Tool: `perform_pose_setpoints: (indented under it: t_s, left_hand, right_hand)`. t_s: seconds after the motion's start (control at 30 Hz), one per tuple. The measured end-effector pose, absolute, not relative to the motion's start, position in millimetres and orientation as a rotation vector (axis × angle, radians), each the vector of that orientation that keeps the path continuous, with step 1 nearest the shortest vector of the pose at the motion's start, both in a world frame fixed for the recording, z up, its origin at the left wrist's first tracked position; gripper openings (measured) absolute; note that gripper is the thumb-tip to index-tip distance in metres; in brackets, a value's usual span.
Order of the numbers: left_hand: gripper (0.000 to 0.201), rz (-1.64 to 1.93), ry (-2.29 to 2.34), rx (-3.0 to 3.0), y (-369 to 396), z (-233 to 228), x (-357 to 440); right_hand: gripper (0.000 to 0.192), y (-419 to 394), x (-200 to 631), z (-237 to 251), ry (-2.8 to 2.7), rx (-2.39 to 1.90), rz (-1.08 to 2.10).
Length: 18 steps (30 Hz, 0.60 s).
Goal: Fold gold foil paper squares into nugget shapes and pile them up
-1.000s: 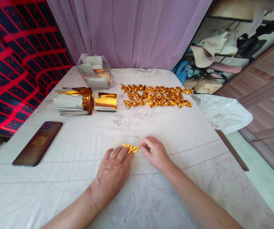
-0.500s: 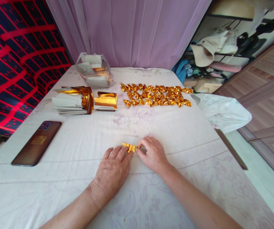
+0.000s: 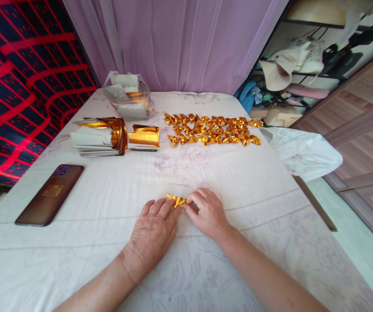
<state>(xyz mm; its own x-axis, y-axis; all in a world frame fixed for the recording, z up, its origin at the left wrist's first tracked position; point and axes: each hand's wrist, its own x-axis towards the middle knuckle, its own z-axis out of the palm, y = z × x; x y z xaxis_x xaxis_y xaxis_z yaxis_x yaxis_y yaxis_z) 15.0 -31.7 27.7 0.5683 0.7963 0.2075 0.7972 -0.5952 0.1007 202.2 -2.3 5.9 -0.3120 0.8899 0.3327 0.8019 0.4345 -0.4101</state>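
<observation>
A small folded piece of gold foil paper [image 3: 178, 200] lies on the tablecloth in front of me, with a pointed corner sticking out to the left. My left hand [image 3: 156, 225] rests palm down on its near left side, thumb and forefinger tips holding it against the cloth. At its right end, my right hand [image 3: 207, 211] pinches the foil between thumb and forefinger; the fingertips cover that end. Farther back on the right, several finished gold foil ingots [image 3: 217, 130] stand in rows.
Left of the ingots sit a short stack of gold foil sheets [image 3: 143, 137], a larger curled stack [image 3: 98, 141] and a clear plastic bag [image 3: 129, 97] of more sheets. A brown phone [image 3: 50, 195] lies on the left. A white bag [image 3: 310, 151] hangs beyond the right edge.
My right fingers have shifted slightly left and closed in over the right end of the foil. My left hand stays nearly still.
</observation>
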Motion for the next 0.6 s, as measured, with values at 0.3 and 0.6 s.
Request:
perform_pose_setpoints:
  t_s: [0.3, 0.6]
  left_hand:
    - [0.035, -0.365, -1.399, -2.764, -31.8, 27.5, 14.2]
    - [0.033, -0.317, -1.288, -2.761, -29.2, 27.4, 6.8]
  right_hand:
    - [0.012, -0.1, 199.8, 8.6, -2.176, -1.462, 0.288]
    - [0.013, -1.1, 197.4, 8.2, -2.188, -1.487, 0.241]
